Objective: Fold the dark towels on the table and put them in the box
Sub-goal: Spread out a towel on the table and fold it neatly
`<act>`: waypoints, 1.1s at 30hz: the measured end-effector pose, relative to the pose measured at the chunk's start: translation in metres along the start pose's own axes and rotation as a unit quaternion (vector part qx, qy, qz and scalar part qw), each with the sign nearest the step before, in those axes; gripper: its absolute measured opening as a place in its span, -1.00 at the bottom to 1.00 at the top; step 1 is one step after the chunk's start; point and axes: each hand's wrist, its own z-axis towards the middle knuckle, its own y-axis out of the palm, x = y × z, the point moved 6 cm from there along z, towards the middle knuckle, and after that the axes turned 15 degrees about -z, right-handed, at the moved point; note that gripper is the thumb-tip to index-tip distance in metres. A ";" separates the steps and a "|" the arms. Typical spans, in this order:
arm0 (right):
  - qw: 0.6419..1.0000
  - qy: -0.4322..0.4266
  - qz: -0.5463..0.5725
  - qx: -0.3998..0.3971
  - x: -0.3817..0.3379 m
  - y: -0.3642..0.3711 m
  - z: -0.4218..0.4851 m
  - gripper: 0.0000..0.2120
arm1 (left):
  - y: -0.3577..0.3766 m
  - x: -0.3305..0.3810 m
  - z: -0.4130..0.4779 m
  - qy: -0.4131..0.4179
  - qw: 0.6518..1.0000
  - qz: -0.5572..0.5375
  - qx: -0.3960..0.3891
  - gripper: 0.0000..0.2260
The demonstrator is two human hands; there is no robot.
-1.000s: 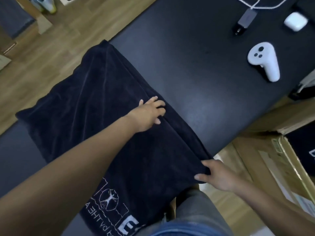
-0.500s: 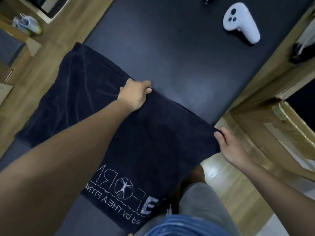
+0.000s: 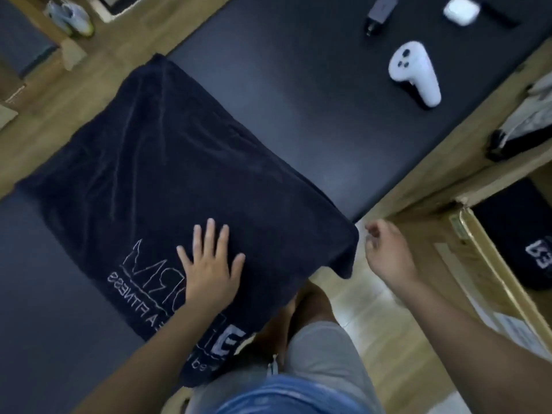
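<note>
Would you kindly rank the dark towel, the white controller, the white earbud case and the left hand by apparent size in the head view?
1. dark towel, largest by far.
2. left hand, though it is nearer the camera.
3. white controller, farther away, so unsure against the hand.
4. white earbud case, smallest and blurred.

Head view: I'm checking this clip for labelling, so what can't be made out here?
- Towel print: left hand and forearm cover its middle; the text is too blurred to read.
- Right hand: motion-blurred, off the towel corner; fingers unclear.
- Box: cut by the right edge; only part of a dark towel inside shows.
- Small items at the table's far end: cut by the top edge.
</note>
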 end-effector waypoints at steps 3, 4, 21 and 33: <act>0.947 -0.259 -0.084 0.172 -0.083 -0.035 -0.015 -0.79 | 0.013 -0.007 0.003 -0.018 0.999 0.035 -0.033 -0.33; 0.909 -0.363 -0.142 0.148 -0.106 -0.024 -0.021 -0.69 | 0.010 -0.006 0.006 -0.021 0.999 0.033 -0.034 -0.36; 0.742 -0.418 -0.505 -0.138 -0.083 -0.008 -0.044 -0.23 | 0.045 -0.065 -0.187 -0.425 0.891 -0.159 0.028 -0.35; 0.901 -0.302 -0.268 -0.160 -0.197 -0.013 -0.011 -0.36 | 0.001 -0.076 -0.101 -0.306 0.936 -0.171 0.000 -0.35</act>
